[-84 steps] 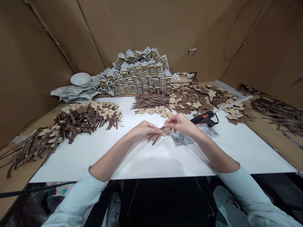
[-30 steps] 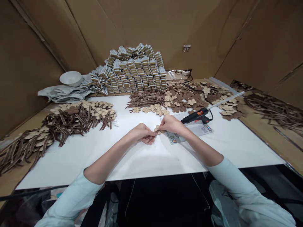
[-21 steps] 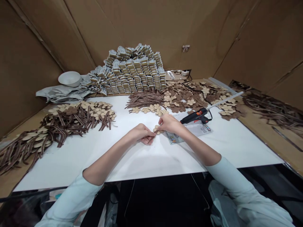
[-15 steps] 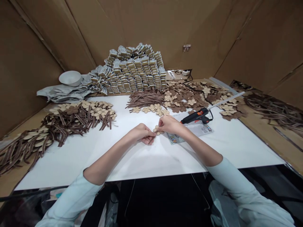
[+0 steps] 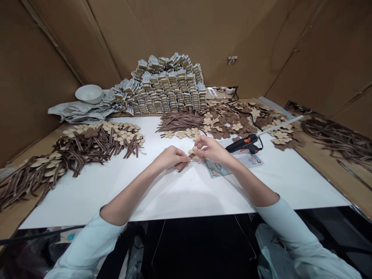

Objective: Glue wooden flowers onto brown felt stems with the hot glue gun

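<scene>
My left hand (image 5: 171, 158) pinches a few brown striped ribbon strips (image 5: 183, 165), whose ends stick out below and to the right of its fingers. My right hand (image 5: 210, 150) holds a small pale wooden flower cut-out (image 5: 194, 151) between finger and thumb. The flower sits right against the top of the ribbon strips, and my fingertips hide part of it. Both hands are close together above the white work board (image 5: 174, 197).
A hot glue gun (image 5: 243, 144) lies right of my right hand, on a printed card (image 5: 217, 169). Ahead lie wooden flowers (image 5: 183, 134), a ribbon bundle (image 5: 180, 122), and brown felt flowers (image 5: 232, 120). Stacked packets (image 5: 167, 85) rise behind. Ribbon-and-flower heaps (image 5: 99, 145) lie left.
Since the earliest frame, the wooden flower has come up from the board into my right hand and met the ribbon strips. Both hands have drawn closer and moved slightly up the picture.
</scene>
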`<state>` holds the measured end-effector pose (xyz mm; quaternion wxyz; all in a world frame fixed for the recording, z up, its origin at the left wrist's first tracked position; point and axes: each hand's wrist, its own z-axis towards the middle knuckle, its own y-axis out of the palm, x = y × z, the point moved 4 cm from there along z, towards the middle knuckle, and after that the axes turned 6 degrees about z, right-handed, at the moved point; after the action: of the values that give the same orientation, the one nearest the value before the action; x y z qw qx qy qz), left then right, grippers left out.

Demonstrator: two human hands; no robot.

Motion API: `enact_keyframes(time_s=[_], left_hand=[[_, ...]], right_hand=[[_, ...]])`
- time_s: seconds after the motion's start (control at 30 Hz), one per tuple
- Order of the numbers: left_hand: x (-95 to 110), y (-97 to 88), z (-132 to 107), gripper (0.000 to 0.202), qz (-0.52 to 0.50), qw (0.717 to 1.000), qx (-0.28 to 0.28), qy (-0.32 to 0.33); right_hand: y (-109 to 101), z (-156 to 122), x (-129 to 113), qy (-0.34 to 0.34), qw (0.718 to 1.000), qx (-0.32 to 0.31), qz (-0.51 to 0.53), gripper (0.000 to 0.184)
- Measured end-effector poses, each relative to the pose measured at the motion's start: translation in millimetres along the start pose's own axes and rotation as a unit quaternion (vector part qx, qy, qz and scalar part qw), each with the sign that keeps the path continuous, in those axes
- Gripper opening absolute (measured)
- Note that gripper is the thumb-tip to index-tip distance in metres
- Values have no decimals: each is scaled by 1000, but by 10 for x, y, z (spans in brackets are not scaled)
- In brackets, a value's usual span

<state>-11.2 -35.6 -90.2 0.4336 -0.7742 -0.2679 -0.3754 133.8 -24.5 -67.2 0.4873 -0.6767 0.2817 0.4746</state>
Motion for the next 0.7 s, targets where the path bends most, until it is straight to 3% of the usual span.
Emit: enact_keyframes(time_s=[0.1, 0.37, 0.7], left_hand=[[30, -58, -7, 27, 43, 998, 18, 41], [50, -135, -28, 28, 46, 998, 13, 51], [101, -183, -78, 32, 49, 996, -7, 70]], right_hand=[[-29, -8, -17, -14, 998, 11, 63, 18], [-32, -3, -19, -7, 986, 8, 164, 31], [-44, -6, -10, 0, 983, 20, 181, 28]])
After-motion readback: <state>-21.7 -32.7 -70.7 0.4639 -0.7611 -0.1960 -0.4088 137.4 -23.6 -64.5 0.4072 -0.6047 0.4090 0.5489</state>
